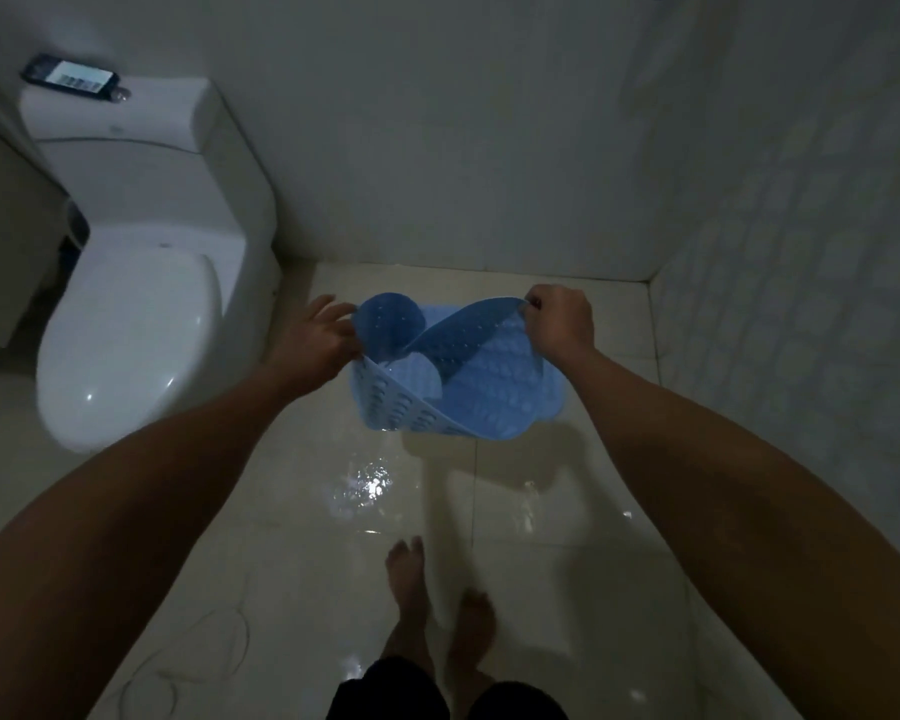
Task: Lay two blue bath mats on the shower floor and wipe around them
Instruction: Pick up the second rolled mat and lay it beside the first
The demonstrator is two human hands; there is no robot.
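Blue bath mat [468,376], limp, likely slippery rubber, sags between left hand [317,341] and right hand [559,319], each pinching a far corner.

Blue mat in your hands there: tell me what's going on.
A person stands barefoot on the wet tiled floor beside the toilet, holding a blue bath mat above it. The left hand grips one edge and the right hand pinches the other, so the mat sags, curled and twisted, not yet laid flat. A phone lies on the toilet tank.
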